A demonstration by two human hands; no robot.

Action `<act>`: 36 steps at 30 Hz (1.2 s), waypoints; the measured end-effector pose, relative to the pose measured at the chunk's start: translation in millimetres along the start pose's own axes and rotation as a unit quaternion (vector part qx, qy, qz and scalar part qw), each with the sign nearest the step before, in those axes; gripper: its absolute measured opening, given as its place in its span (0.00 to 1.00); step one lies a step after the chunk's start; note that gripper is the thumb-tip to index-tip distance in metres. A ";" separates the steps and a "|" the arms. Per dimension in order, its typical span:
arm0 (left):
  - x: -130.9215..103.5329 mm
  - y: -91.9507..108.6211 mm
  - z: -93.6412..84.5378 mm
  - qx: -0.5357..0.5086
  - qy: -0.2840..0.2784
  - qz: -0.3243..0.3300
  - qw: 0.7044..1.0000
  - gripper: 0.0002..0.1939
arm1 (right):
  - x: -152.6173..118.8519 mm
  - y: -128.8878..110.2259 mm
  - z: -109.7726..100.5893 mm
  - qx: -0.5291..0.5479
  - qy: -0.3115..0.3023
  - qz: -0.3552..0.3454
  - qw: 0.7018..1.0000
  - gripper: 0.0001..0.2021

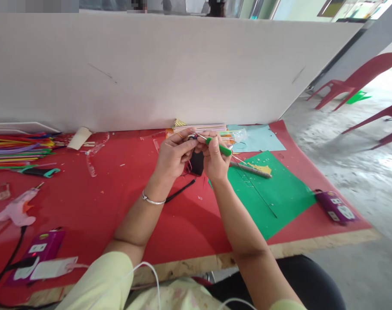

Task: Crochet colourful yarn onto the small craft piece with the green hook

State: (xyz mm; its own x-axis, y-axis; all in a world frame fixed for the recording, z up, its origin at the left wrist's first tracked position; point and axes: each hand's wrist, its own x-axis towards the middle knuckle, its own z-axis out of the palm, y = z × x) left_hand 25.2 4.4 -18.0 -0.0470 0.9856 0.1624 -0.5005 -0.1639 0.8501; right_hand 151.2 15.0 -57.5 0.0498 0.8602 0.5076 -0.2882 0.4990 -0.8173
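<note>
Both my hands meet above the red table cover (131,172). My right hand (217,161) grips a slim tool with a green handle (222,149), its thin metal shaft pointing left toward my other fingers. Between the fingertips of my left hand (173,153) is a small dark piece, partly hidden, so its kind does not show. The metal tip reaches close to this piece. Beneath the hands lies a black object (196,164), with thin pink strands beside it. A black cord (180,191) runs near my left wrist.
A green sheet (280,185) and a light blue sheet (263,137) lie on the right, near a purple power box (335,207). Leftward are colourful pipe cleaners (21,150), a glue gun (18,209) and another purple box (47,245). A white board (183,73) stands behind.
</note>
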 end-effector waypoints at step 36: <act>5.3 16.1 -11.0 0.012 -0.049 -0.064 0.997 0.13 | 18.2 -2.0 -12.9 0.202 0.004 0.195 0.960 0.22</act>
State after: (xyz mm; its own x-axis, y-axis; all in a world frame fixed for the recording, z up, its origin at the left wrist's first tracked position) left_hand 7.4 7.5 -8.9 0.1011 0.9899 0.0991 -0.4765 -0.0392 0.8783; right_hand 165.0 30.9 -50.1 -0.1306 0.9748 0.1808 -0.6333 0.0583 -0.7717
